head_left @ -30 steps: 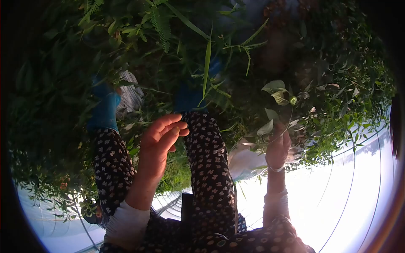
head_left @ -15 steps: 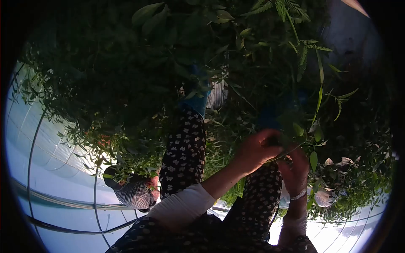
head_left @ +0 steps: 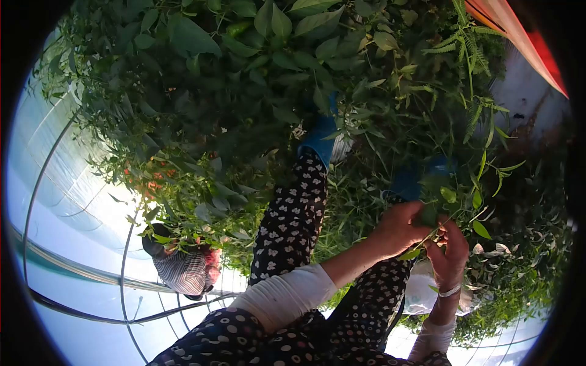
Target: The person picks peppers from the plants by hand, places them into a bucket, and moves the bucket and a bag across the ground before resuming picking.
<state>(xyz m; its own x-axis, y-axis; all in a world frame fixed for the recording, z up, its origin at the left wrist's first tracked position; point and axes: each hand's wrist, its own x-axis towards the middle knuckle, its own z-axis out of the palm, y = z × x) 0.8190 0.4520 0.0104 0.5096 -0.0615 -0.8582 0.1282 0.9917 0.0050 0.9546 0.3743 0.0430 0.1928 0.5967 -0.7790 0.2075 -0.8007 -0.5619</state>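
Far left, a person in a striped shirt [head_left: 177, 271] bends under the curved greenhouse roof [head_left: 61, 201]. My patterned trousers [head_left: 290, 213] end in blue boots [head_left: 318, 139] on weedy ground, with leafy plants [head_left: 201, 73] all around. On the right, my left hand [head_left: 400, 229] and right hand [head_left: 450, 253] meet, fingers pinched on a leafy stem [head_left: 432, 218]. A white bag [head_left: 421, 296] sits near them; I cannot tell what is in it.
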